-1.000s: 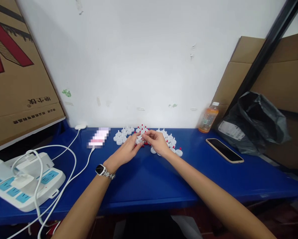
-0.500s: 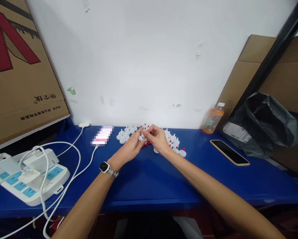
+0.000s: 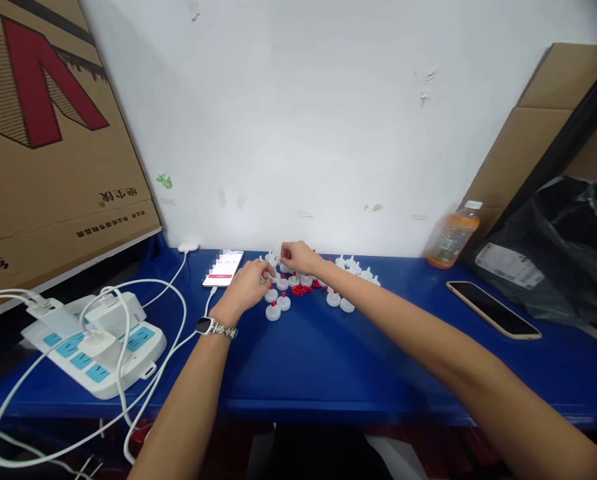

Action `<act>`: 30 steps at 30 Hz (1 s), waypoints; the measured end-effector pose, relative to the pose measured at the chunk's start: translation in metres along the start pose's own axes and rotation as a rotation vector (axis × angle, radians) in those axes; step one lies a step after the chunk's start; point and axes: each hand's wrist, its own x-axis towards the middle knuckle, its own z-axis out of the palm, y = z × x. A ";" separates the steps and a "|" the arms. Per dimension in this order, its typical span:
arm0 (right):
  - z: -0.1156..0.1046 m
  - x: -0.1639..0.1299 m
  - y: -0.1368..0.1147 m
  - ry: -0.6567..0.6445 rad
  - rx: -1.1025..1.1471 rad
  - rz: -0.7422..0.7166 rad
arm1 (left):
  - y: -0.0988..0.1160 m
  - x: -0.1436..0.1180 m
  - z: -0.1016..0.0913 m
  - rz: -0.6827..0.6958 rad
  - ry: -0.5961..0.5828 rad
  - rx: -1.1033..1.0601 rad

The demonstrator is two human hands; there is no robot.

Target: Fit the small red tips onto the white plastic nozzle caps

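Note:
My left hand point(image 3: 250, 287), with a watch point(image 3: 205, 325) on its wrist, reaches over the left side of a group of white nozzle caps point(image 3: 271, 295). Its fingers are slightly bent and apart, and nothing shows in them. Beyond it, my right hand point(image 3: 298, 258) is at the back of the group, thumb and fingertips pinched together. Whatever lies in that pinch is too small to make out. Several caps carry a red tip, such as the front cap point(image 3: 273, 312). Small loose red tips point(image 3: 301, 291) lie in a pile in the middle. Plain white caps point(image 3: 352, 265) stand behind my right forearm.
A lit phone point(image 3: 223, 269) on a charging cable lies to the left. Farther left is a power strip point(image 3: 103, 377) with plugs and looping white cables. At right are another phone point(image 3: 493, 310), an orange drink bottle point(image 3: 453, 237) and a dark plastic bag point(image 3: 553, 247). The wall stands behind.
My hands, together over the middle of the caps before, have come apart. The left has drawn off to the left side, and the right has moved to the back. The view has turned slightly left.

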 end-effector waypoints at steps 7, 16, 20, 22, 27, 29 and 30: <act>0.001 0.007 -0.010 -0.107 -0.079 -0.035 | -0.006 -0.003 0.003 -0.042 -0.004 0.013; -0.010 0.008 -0.017 -0.165 -0.165 -0.015 | -0.007 -0.005 0.005 -0.097 -0.020 0.053; -0.006 0.004 -0.022 -0.121 -0.172 -0.017 | -0.007 -0.007 0.004 -0.120 -0.010 0.040; -0.002 0.001 -0.025 -0.112 -0.148 -0.055 | -0.008 -0.007 0.002 -0.133 -0.007 0.029; 0.001 -0.007 -0.030 -0.112 -0.057 -0.059 | -0.007 -0.006 0.001 -0.125 0.016 0.036; -0.003 -0.015 -0.031 -0.027 0.077 -0.012 | -0.002 -0.004 0.002 -0.083 0.085 0.057; -0.007 -0.020 -0.030 0.019 0.168 0.009 | 0.002 -0.003 0.003 -0.050 0.126 0.066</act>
